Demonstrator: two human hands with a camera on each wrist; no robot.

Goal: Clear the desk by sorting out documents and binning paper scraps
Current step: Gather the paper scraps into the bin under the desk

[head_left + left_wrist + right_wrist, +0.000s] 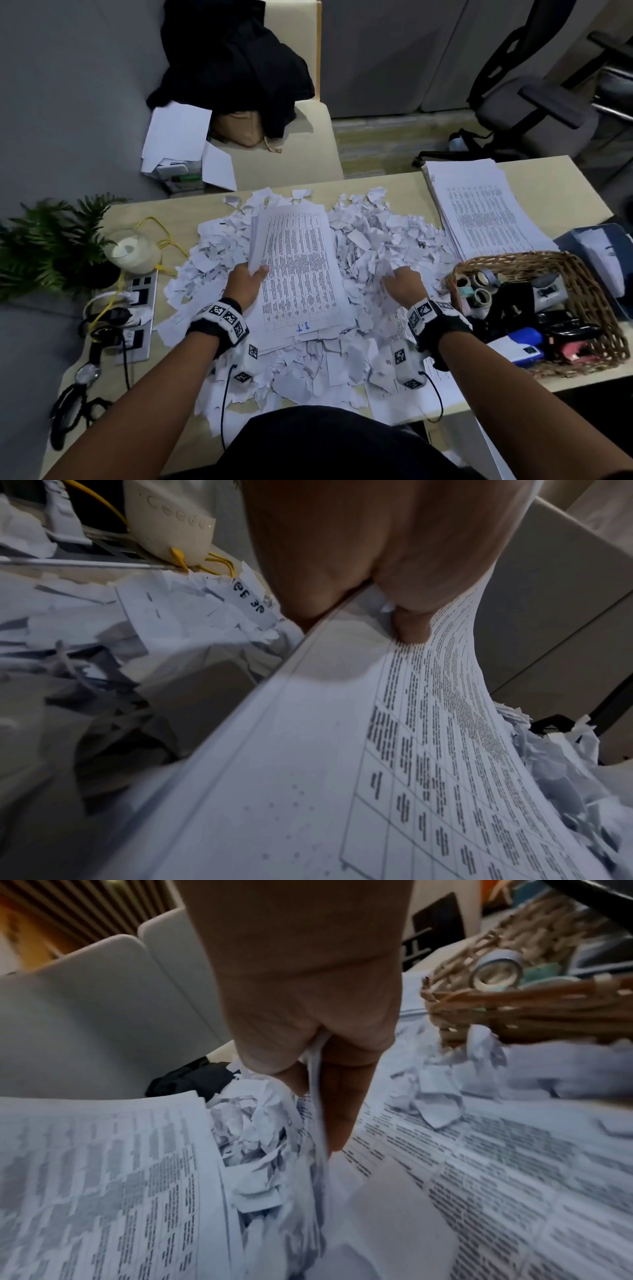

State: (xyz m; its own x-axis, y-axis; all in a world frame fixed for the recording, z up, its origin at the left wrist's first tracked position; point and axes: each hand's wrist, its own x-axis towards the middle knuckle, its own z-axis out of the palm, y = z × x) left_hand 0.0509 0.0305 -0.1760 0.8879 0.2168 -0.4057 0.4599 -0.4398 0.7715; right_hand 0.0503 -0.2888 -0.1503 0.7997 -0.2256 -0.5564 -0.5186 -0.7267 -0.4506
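A heap of torn white paper scraps (383, 240) covers the middle of the desk (178, 212). On top of it lies a stack of printed table documents (301, 270), its left edge lifted. My left hand (255, 272) grips that edge, thumb (411, 626) on the top page (428, 764) and fingers under it. To the right of the stack, my right hand (392, 274) pinches the raised edge of a loose printed sheet (316, 1110) among crumpled scraps (253, 1123). The rest of that sheet (496, 1164) lies flat beneath the wrist.
A second pile of printed documents (479, 212) sits at the back right. A wicker basket (513, 258) of tape rolls and stationery stands at the right. A router (132, 250), power strip (137, 308), yellow cable and plant (44, 246) crowd the left. A chair with a black coat (233, 68) stands beyond the desk.
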